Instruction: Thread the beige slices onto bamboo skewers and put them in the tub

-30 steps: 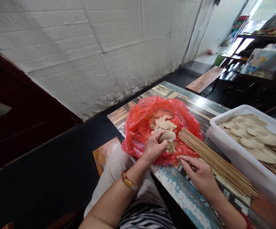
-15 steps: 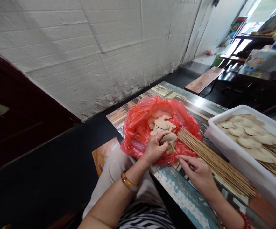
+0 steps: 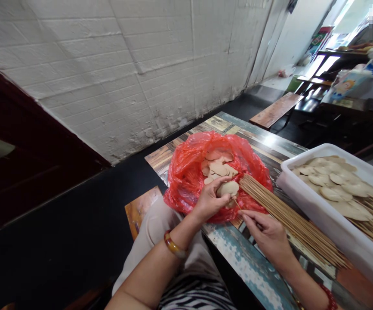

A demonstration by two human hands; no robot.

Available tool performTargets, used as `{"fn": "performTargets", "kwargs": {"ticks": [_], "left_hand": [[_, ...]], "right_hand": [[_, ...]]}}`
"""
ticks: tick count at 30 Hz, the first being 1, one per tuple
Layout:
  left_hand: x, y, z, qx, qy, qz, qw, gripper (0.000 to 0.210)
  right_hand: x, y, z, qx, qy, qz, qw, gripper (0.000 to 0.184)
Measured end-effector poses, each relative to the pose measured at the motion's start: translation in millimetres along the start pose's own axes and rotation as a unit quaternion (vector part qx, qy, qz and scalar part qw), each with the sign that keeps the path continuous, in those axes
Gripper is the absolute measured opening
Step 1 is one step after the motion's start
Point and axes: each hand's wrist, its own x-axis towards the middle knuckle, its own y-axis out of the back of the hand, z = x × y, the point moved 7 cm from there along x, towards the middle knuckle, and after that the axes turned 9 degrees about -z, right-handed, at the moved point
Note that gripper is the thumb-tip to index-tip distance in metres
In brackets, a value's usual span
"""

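Observation:
Between the fingers and thumb of my left hand is a thin, pale beige oval slice, its kind not clear. My right hand pinches a thin wooden skewer, whose far end meets the slice's lower edge by my left thumb. Whether the tip has entered the slice is hard to make out. Beneath my left hand lies an open red plastic bag with more such slices inside. A bundle of bare skewers rests against the bag, just beyond my right hand.
A white plastic tub at the right holds skewered beige slices. Everything stands on a patterned table. One wooden stool is by my knee, and a bench stands beyond the table. Someone sits at the far upper right.
The slice in my left hand has tilted so more of its flat face shows. My right hand and the skewer have barely moved.

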Motion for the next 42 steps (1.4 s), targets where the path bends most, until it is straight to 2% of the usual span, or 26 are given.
{"fn": "performTargets", "kwargs": {"ticks": [10,14,20,30,42], "left_hand": [[-0.3,5.1,-5.1,-0.186,0.024,0.014,0.982,0.051],[-0.7,4.8,-6.5,-0.220,0.025,0.012,0.975,0.051],[-1.1,4.7,-4.1,-0.229,0.017,0.007,0.973,0.048],[-0.9,2.6,-10.9,-0.243,0.050,0.008,0.969,0.056],[-1.0,2.6,-12.8,-0.184,0.042,-0.007,0.982,0.053]], "right_hand": [[-1.2,2.0,-3.5,-0.013,0.022,0.006,1.000,0.019],[-1.8,1.5,-4.1,-0.026,0.020,0.000,0.999,0.019],[-1.5,3.0,-4.5,-0.049,0.033,-0.016,0.998,0.018],[0.7,7.8,-10.5,-0.062,0.074,-0.023,0.995,0.018],[1.5,3.8,-8.9,-0.059,0.092,-0.017,0.994,0.017]]}}
